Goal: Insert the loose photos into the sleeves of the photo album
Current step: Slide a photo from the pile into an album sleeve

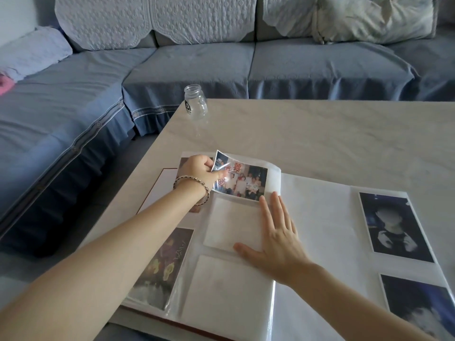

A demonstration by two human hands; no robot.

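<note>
An open photo album (317, 217) lies on the pale table. My left hand (200, 171) pinches the left end of a group photo (242, 179), which sits partly inside the top clear sleeve of the left page, its left corner curling up. My right hand (277, 236) lies flat with straight fingers on the page, over the right edge of an empty sleeve (232, 223). Below that is another empty sleeve (227, 289). A colourful photo (162, 267) fills a sleeve at the lower left. Two dark portrait photos (394, 226) (423, 306) sit on the right page.
A clear glass jar (195, 102) stands near the table's far left corner. The marble-look table (320, 134) stretches beyond the album. A blue-covered sofa (197, 67) wraps around behind and to the left, with a pillow (374, 18) at the back right.
</note>
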